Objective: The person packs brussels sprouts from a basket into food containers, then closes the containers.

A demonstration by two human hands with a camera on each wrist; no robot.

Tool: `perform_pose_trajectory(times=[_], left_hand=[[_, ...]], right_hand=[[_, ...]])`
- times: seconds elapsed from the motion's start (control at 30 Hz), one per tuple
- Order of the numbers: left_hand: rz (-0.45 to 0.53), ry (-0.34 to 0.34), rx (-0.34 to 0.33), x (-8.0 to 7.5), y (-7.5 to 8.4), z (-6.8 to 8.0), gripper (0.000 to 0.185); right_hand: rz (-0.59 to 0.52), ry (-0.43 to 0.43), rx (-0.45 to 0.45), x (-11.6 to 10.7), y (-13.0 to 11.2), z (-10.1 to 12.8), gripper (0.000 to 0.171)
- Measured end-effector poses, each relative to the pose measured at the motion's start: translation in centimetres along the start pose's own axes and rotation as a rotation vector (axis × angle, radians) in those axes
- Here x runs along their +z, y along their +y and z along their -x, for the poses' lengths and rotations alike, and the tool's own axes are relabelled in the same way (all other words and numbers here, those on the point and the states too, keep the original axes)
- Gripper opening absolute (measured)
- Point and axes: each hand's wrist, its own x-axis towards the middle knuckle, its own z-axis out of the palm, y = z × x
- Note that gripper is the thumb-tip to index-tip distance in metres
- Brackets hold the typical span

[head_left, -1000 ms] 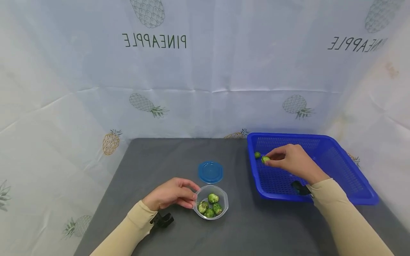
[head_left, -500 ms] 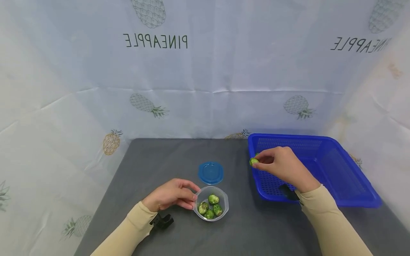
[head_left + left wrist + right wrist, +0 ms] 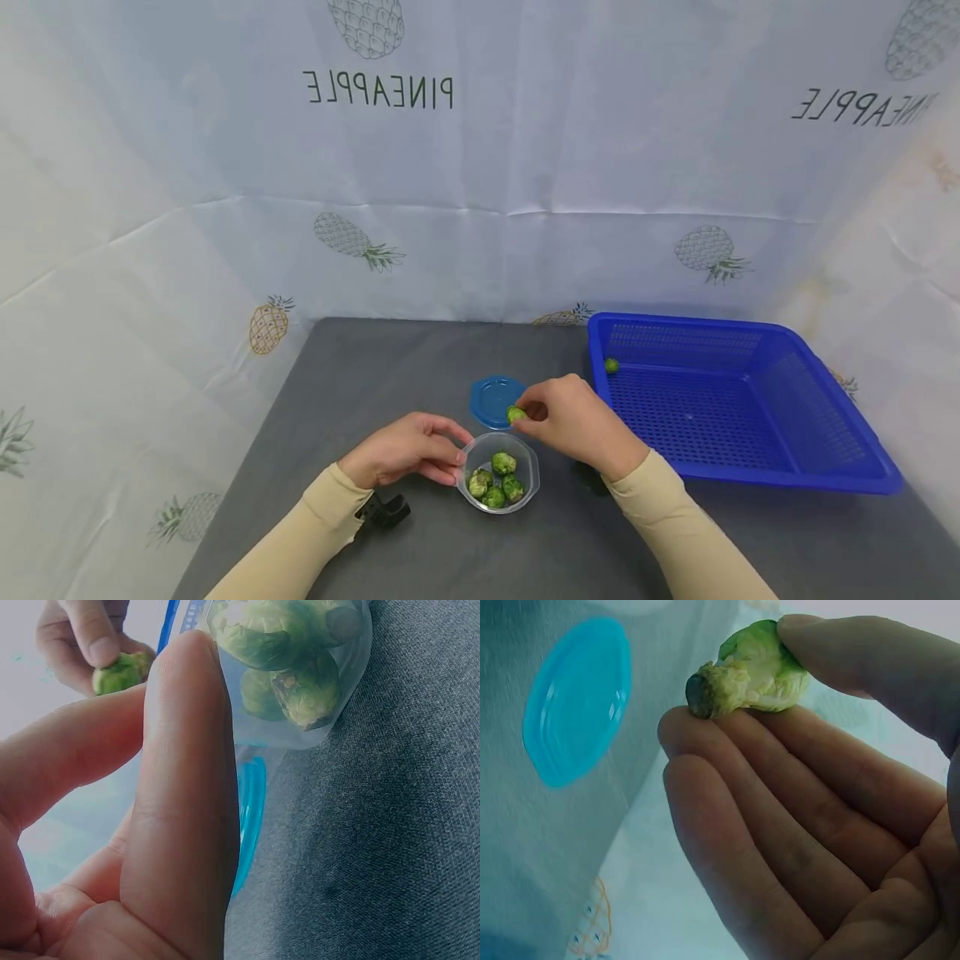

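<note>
Carried from basket (image 3: 750,475), sprout (image 3: 750,671) shows its stem only wrist-side.

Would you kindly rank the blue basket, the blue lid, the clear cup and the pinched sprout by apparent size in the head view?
1. Blue basket, by far the largest.
2. Clear cup.
3. Blue lid, slightly smaller than the cup, though it lies farther off, so unsure.
4. Sprout, pinched by the right hand.
</note>
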Motion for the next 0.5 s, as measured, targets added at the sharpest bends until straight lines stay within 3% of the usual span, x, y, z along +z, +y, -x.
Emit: perform_pose_trajectory(times=[0.2, 0.5], left_hand=[[-0.005, -0.008, 0.000, 0.0, 0.2, 0.0, 0.044], [0.003, -0.004, -0.003, 0.0, 0.1, 0.1, 0.043]], right_hand=[[0.013, -0.006, -0.043, 2.5, -1.2, 0.3, 0.009], [0.057, 0.043, -0.075, 4.0, -3.0, 1.0, 0.006]])
